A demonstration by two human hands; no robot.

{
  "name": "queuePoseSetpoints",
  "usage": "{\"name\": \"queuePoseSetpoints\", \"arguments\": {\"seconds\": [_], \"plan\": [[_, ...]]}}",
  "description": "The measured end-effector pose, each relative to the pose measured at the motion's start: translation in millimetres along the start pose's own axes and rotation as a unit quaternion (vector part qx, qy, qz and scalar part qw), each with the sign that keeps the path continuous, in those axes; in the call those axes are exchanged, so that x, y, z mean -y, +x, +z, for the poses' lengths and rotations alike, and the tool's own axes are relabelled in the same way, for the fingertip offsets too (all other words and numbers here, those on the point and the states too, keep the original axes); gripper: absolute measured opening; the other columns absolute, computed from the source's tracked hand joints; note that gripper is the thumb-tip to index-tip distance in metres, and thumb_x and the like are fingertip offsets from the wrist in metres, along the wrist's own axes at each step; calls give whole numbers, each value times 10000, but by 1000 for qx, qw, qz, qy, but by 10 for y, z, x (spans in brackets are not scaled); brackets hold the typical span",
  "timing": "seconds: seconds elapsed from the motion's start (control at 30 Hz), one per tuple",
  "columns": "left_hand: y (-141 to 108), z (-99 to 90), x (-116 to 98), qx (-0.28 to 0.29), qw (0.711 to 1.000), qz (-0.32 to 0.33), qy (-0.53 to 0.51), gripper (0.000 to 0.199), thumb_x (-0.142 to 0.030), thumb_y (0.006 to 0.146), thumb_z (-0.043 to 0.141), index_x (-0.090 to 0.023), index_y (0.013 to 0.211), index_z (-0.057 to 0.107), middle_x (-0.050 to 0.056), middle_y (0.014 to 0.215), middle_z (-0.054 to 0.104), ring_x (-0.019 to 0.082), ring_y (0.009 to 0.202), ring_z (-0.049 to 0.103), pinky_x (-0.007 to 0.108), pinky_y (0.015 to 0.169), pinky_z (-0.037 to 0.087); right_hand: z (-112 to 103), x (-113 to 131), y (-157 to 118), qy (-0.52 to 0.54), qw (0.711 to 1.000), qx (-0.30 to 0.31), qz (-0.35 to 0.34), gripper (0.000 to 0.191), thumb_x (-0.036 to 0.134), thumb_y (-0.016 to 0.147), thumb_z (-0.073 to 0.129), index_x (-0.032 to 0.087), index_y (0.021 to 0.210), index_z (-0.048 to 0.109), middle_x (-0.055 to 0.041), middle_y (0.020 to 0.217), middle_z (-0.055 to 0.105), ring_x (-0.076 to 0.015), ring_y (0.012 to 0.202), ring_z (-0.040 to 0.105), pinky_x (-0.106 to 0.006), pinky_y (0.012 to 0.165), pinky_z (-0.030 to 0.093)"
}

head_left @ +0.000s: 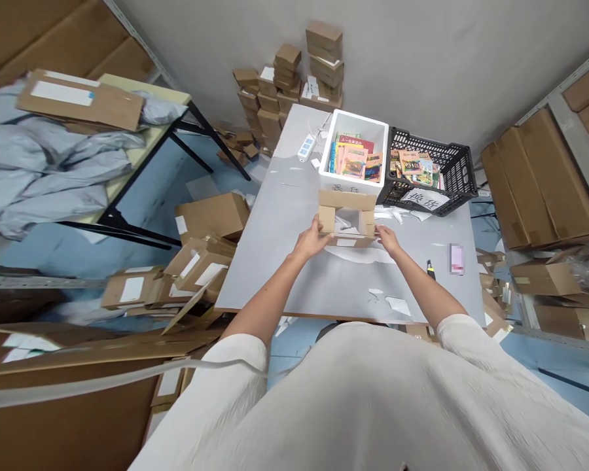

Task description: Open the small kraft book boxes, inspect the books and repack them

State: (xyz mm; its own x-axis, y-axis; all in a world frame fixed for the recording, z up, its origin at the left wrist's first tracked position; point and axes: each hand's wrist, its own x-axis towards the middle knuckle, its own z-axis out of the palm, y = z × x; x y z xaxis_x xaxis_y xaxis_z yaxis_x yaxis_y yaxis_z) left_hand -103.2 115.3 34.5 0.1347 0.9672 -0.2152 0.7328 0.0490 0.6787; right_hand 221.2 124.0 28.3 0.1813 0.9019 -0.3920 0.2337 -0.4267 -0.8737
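On the near side of the cardboard box, torn paper scraps and, off to its right, a cutter lie on your smooth grey table. Your left hand and right hand grip the box's ends. Its stiff flaps are already open; crumpled white material remains inside. Just beyond it stands a smooth-walled white bin of books; beyond and right, a latticed black crate.

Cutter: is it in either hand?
No, the cutter lies on the table, while the left hand and right hand hold the box.
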Motion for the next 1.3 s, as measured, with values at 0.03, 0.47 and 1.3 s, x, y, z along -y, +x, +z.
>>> {"name": "queuePoseSetpoints", "arguments": {"seconds": [0.03, 0.47, 1.3], "plan": [[-4, 9, -21, -20, 1000, -17, -4, 971, -527, 1045, 669, -246, 1838, 184, 158, 1600, 696, 379, 1443, 687, 476, 1197, 524, -3, 4, -27, 4, 1000, -2, 5, 437, 609, 1002, 621, 230, 1120, 801, -105, 1324, 822, -297, 1233, 755, -452, 1064, 613], [-390, 355, -205, -172, 982, -74, -21, 404, -162, 1040, 585, -227, 1438, 559, 154, 1381, 752, 361, 1279, 700, 509, 1132, 547, -66, -241, -240, 4, 998, -9, -67, 584, 430, 791, 835, 252, 1326, 684, -102, 1298, 771, -263, 1065, 763, -456, 930, 698], [-1840, -415, 628, -339, 931, -132, 5, 273, -154, 1008, 593, -252, 1245, 689, 157, 1455, 647, 362, 1403, 614, 527, 1249, 486, 1433, 308, -758, -170, 940, 165, -246, 247, 411, 846, 770, 276, 1045, 828, -59, 1301, 828, -266, 996, 724, -501, 1114, 586]]}}
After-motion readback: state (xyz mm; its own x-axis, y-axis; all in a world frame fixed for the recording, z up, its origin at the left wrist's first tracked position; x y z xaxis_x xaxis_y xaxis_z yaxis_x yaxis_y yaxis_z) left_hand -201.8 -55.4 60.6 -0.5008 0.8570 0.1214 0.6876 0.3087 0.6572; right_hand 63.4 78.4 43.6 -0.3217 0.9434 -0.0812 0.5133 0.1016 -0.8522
